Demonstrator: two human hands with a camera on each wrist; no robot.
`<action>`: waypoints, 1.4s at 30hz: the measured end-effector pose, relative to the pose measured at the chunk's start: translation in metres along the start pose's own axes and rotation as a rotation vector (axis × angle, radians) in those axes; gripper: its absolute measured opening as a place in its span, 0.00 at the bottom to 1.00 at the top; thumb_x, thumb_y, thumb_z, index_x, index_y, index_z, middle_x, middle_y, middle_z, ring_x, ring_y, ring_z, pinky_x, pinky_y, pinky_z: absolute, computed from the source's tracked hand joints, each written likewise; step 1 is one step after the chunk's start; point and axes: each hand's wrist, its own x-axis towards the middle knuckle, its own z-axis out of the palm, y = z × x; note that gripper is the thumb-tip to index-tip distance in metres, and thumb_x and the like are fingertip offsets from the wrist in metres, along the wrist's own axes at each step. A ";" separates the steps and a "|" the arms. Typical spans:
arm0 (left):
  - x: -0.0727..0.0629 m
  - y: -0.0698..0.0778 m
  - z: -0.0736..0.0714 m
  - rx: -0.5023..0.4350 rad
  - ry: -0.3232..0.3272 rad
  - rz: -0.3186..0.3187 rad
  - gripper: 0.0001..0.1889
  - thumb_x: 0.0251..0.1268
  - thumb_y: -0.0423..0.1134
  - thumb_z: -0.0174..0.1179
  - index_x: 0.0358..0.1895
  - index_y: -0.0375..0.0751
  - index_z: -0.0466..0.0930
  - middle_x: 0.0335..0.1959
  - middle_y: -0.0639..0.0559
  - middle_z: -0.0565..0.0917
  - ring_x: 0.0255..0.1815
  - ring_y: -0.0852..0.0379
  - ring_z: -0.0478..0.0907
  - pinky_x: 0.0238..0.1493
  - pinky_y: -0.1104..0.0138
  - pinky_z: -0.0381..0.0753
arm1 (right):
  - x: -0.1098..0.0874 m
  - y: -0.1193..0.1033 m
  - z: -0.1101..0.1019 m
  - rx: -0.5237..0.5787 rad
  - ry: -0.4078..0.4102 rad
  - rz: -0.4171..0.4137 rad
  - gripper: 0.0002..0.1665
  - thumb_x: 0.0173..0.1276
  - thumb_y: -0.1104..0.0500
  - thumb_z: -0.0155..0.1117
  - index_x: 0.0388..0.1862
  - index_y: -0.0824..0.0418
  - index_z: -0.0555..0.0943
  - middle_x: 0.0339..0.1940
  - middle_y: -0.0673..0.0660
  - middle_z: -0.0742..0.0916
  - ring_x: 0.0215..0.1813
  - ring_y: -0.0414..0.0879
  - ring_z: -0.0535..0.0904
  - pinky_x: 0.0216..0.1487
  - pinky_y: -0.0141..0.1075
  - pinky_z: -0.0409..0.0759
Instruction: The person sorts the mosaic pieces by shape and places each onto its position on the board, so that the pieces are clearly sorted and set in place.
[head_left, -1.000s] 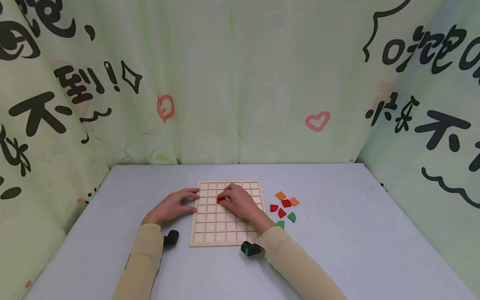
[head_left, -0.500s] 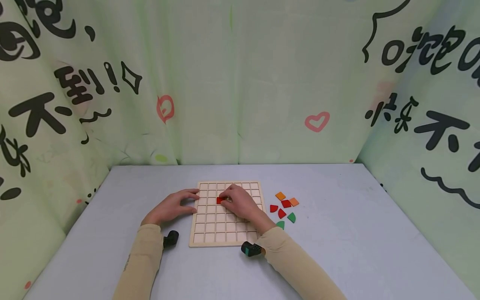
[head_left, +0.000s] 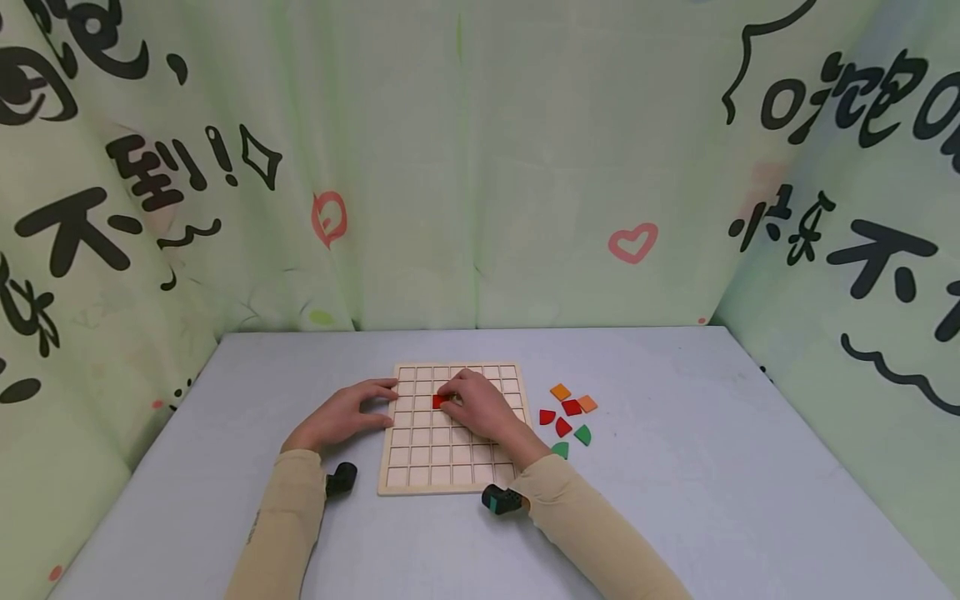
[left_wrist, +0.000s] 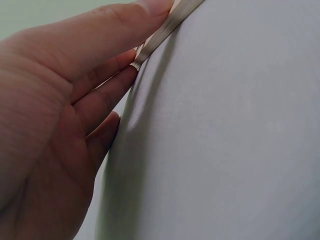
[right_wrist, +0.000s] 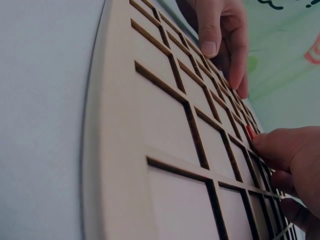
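Observation:
A wooden grid board (head_left: 419,477) with square cells lies on the table. In the head view my left hand (head_left: 341,415) touches its left edge with extended fingers and thumb. The left wrist view shows the thumb (left_wrist: 115,25) and fingertips right at the board's side. My right hand (head_left: 480,404) is over the upper middle of the board, pinching a small red tile (head_left: 437,402) between thumb and fingers. In the right wrist view the red tile (right_wrist: 250,132) shows at the thumb tip, low among the cells; most of it is hidden by the hand.
Right of the board lie loose pieces: orange tiles (head_left: 560,391), a red tile (head_left: 572,407), red rounded pieces (head_left: 563,427) and green rounded pieces (head_left: 582,434). My right forearm crosses the board's lower right corner. A curtain (head_left: 555,167) stands behind the table (head_left: 675,467).
Half a second back and more, the right fingers shift very slightly at the red tile. The left hand stays at the board's edge.

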 end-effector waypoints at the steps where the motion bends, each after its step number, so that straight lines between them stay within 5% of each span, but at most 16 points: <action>1: 0.000 0.000 0.000 0.001 0.000 0.005 0.25 0.60 0.44 0.69 0.60 0.41 0.79 0.73 0.50 0.67 0.75 0.44 0.58 0.72 0.49 0.60 | 0.000 0.000 0.000 0.000 0.001 -0.001 0.13 0.70 0.59 0.64 0.51 0.60 0.85 0.46 0.55 0.83 0.48 0.48 0.77 0.50 0.40 0.79; 11: 0.001 -0.001 0.002 0.007 0.006 0.009 0.25 0.60 0.43 0.69 0.60 0.41 0.79 0.72 0.49 0.68 0.74 0.44 0.58 0.72 0.48 0.60 | -0.005 0.005 -0.004 0.046 0.071 -0.018 0.13 0.70 0.59 0.63 0.51 0.62 0.85 0.46 0.55 0.84 0.49 0.48 0.80 0.51 0.40 0.80; 26: -0.001 0.000 0.003 -0.007 0.011 -0.005 0.25 0.59 0.42 0.70 0.59 0.40 0.79 0.72 0.49 0.68 0.75 0.44 0.58 0.72 0.48 0.60 | -0.035 0.035 -0.022 0.083 0.143 0.077 0.16 0.69 0.58 0.65 0.53 0.62 0.83 0.49 0.55 0.83 0.50 0.49 0.80 0.54 0.42 0.80; 42: -0.001 0.002 0.002 -0.020 0.007 0.004 0.24 0.59 0.41 0.70 0.59 0.39 0.79 0.72 0.48 0.68 0.74 0.43 0.58 0.72 0.48 0.60 | -0.076 0.084 -0.062 0.026 0.192 0.288 0.21 0.69 0.58 0.65 0.57 0.67 0.80 0.57 0.64 0.81 0.56 0.57 0.77 0.58 0.51 0.78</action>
